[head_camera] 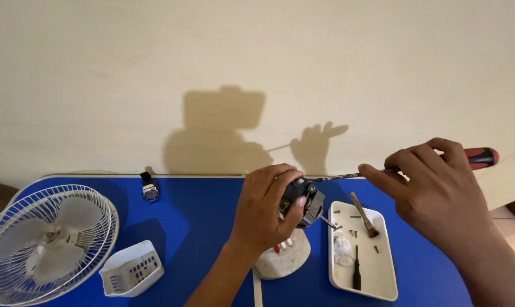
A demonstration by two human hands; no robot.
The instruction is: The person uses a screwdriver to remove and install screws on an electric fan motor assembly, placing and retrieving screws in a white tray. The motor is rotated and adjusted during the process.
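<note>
- Bare blue desk (200, 222) lies open between the wristwatch (150, 189) and the left hand (267, 207).
- The white fan (44, 241) and the white plastic cover (131, 269) block the left end.
- The white tray (382, 284) fills the desk under the right hand (433, 190).
- The wall closes off the far edge.

Home repair bench: fan (47, 241) apart, tray (382, 284) w/ screws, plain wall.

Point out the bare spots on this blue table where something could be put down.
Bare blue table runs between the wristwatch, the white plastic cover and the left hand. A narrower strip lies right of the white tray. It is crowded around the tray and the round base; the fan guard fills the left end.
</note>
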